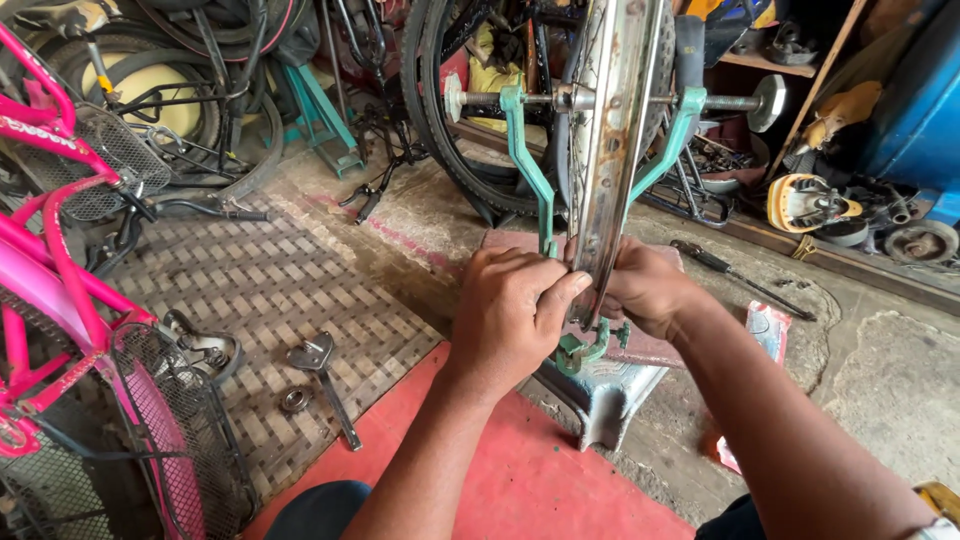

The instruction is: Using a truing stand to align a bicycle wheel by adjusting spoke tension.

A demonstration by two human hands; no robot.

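Standing between both hands (touching): wheel rim (612,150).

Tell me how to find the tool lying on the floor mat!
Start at the pink bicycle on the left, then cross the woven checkered mat toward the red mat. The grey metal wrench lies there, long-handled, unlike the small round metal ring beside it.

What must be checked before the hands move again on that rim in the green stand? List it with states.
1. Left hand on the rim: ok, fingers pressed to its edge.
2. Right hand on the rim: ok.
3. Axle seated in the green stand: ok, both ends rest in the arms.
4. Rim centred between the stand's lower jaws: cannot tell, hands cover it.
5. Wrench within reach: ok, on the woven mat.
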